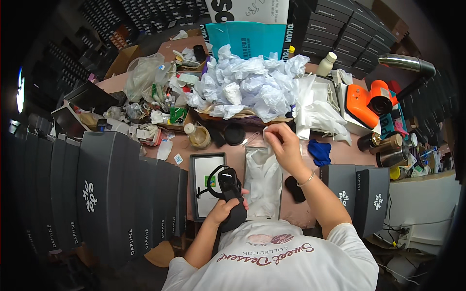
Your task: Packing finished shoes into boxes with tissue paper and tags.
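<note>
A blue cloth (pixel 319 152) (crumpled) lies right of a lidded jar (pixel 198 137).

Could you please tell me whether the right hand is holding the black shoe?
No, the left hand holds the black shoe, and the right hand is apart from it.

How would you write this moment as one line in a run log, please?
left hand: holds black shoe | right hand: at far end of box, grip unclear | box: white paper inside
</note>
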`<state>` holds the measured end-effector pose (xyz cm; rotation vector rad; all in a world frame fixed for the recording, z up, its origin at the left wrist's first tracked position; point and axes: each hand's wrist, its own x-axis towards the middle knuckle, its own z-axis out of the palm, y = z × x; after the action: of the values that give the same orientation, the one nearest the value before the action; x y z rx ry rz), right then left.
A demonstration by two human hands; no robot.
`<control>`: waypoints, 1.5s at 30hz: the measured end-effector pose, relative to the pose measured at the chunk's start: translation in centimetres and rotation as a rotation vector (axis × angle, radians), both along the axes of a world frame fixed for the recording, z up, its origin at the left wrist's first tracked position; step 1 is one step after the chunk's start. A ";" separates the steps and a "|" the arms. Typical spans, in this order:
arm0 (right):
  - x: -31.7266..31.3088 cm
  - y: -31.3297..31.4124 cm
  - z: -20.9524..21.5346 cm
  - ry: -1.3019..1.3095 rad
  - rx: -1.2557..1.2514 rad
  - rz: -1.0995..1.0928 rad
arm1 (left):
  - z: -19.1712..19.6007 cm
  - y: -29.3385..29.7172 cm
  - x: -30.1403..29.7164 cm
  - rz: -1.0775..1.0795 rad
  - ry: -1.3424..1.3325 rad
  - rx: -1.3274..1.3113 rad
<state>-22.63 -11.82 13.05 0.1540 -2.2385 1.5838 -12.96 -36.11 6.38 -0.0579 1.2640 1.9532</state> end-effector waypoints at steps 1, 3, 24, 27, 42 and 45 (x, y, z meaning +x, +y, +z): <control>-1.5 -0.1 -0.5 0.038 0.058 -0.013 | 0.1 0.4 -0.2 0.003 -0.020 -0.017; -3.9 0.2 -2.5 0.019 0.273 0.031 | 0.5 0.9 -0.6 -0.002 0.021 -0.033; 11.8 6.9 -12.4 -0.332 0.218 -0.103 | 0.0 2.0 -2.1 0.230 -0.252 0.303; 5.2 4.3 -8.7 -0.288 -0.005 0.124 | -1.5 1.8 -0.2 0.332 -0.365 0.345; 5.2 2.7 -11.3 -0.734 -1.525 0.356 | -2.9 1.4 0.6 0.518 -0.423 0.393; 5.8 2.7 -11.5 -0.854 -1.125 0.427 | -3.0 2.4 1.3 0.470 -0.391 0.296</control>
<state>-16.86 -9.10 1.54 -0.4682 -1.3800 3.3383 -11.63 -33.74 3.40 -0.6037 0.7379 2.3582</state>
